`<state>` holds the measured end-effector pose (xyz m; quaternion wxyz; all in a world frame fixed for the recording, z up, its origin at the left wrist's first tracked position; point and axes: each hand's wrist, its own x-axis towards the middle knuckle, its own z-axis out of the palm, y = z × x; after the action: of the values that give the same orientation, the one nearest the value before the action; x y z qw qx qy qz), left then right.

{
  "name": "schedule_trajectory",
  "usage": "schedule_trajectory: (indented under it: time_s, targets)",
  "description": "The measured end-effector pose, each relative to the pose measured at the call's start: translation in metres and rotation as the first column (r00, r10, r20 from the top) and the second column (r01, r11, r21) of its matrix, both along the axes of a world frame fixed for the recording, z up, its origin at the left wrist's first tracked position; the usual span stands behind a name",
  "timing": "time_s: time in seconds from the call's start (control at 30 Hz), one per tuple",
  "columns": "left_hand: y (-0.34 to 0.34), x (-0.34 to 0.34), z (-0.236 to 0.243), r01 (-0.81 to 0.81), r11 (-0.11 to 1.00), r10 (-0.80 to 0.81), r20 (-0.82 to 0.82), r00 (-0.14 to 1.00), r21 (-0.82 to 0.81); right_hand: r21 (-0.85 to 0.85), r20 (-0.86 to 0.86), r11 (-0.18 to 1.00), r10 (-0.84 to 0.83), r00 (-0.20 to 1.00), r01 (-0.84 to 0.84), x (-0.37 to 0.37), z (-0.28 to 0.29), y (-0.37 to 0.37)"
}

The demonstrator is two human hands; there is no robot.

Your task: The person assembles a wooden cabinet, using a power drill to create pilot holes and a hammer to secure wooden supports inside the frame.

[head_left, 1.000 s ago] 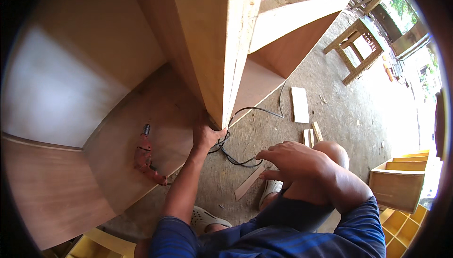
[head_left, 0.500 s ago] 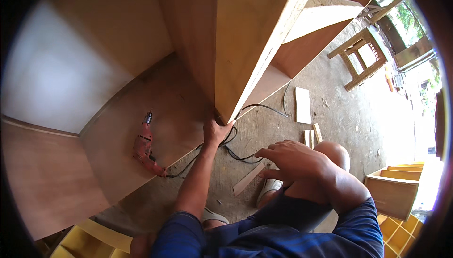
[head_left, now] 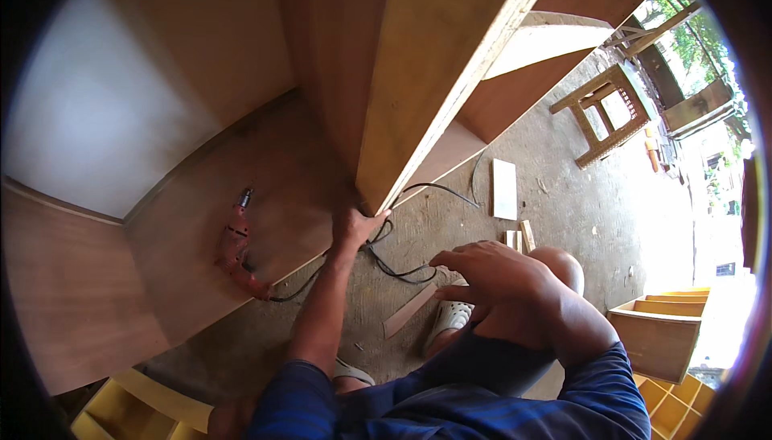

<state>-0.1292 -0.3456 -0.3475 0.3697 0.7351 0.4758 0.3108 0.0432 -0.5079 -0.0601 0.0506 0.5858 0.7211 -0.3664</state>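
Observation:
My left hand [head_left: 354,227] grips the lower front corner of an upright wooden panel [head_left: 434,54], thumb across its pale edge and fingers partly hidden behind it. This panel divides a large plywood cabinet [head_left: 185,295]. A red corded power drill [head_left: 235,247] lies on the cabinet's bottom board, left of my left hand, its bit pointing away from me. Its black cord [head_left: 394,269] runs over the board's edge and loops on the floor under my hands. My right hand [head_left: 486,269] hangs by my raised right knee, fingers loosely stretched, holding nothing.
On the concrete floor lie a white board [head_left: 504,189], small wood offcuts [head_left: 527,236] and a thin wood strip [head_left: 408,310]. A tan stool [head_left: 603,114] stands at the far right. Yellow compartmented wooden units [head_left: 658,323] sit at the near right, another yellow unit [head_left: 137,408] at near left.
The view has shifted slightly, so the drill, stool and floor pieces appear a little farther left. My left hand keeps its grip on the panel, and my right hand stays by the knee.

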Motion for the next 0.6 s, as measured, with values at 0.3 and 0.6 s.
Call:
schedule_trajectory:
  time_s: [0.3,0.6]
  targets:
    - [0.017,-0.028,-0.009,0.16,0.987,-0.16,-0.02,0.987,0.007,-0.115,0.026,0.991,-0.071,0.997,0.074,0.017,0.014,-0.008]
    - [0.022,-0.107,-0.013,0.058,0.925,0.026,-0.214,0.977,0.376,-0.09,0.007,0.988,-0.122,0.993,0.122,0.036,0.018,-0.021]
